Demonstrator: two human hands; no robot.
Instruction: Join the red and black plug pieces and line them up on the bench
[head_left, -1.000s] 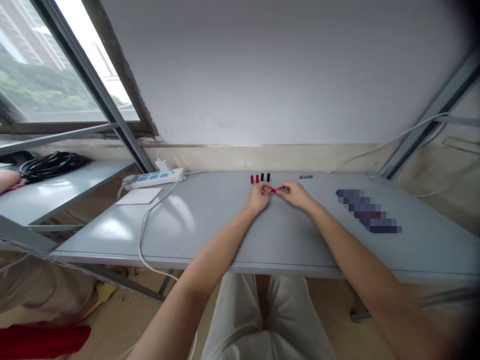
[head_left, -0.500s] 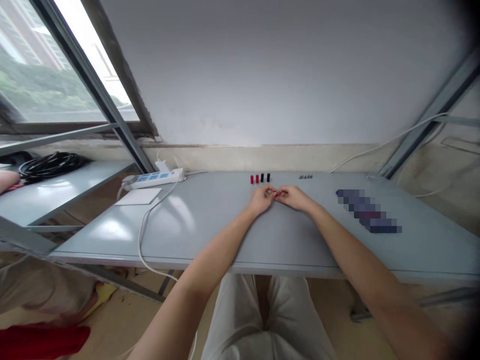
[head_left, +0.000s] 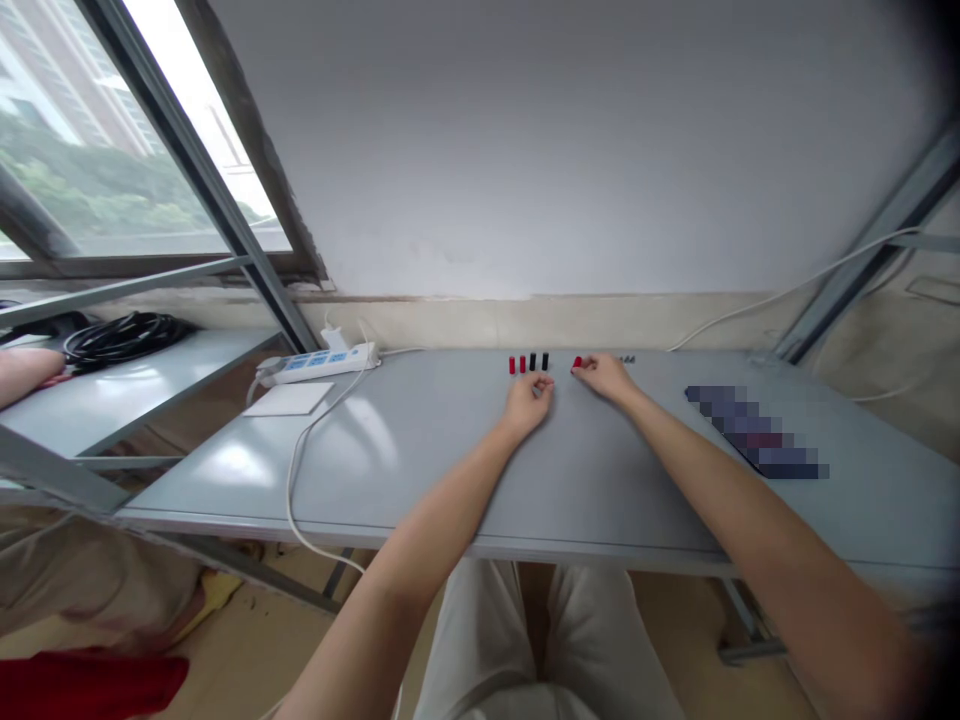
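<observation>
Near the back of the grey table (head_left: 442,430), my right hand (head_left: 606,377) pinches a small red cylinder (head_left: 577,363) between thumb and fingertips, at or just above the surface. My left hand (head_left: 529,400) rests with curled fingers in front of a short row of upright pieces; whether anything small is inside it cannot be seen. That row has two red cylinders (head_left: 517,365) on the left and two black cylinders (head_left: 538,361) on the right. Just behind my right hand lie small dark metallic parts (head_left: 628,359), partly covered by the hand.
At the left stand a white power strip (head_left: 322,362) and a flat white box (head_left: 289,399), with a white cable (head_left: 294,470) running over the front edge. A blurred dark flat item (head_left: 750,435) lies at the right. Another person's arm (head_left: 30,375) rests near coiled black cable (head_left: 127,338).
My hands have parted. The right one has moved right and back with the red cylinder, now in front of some metallic parts. The left stays near the row. The view has shifted slightly.
</observation>
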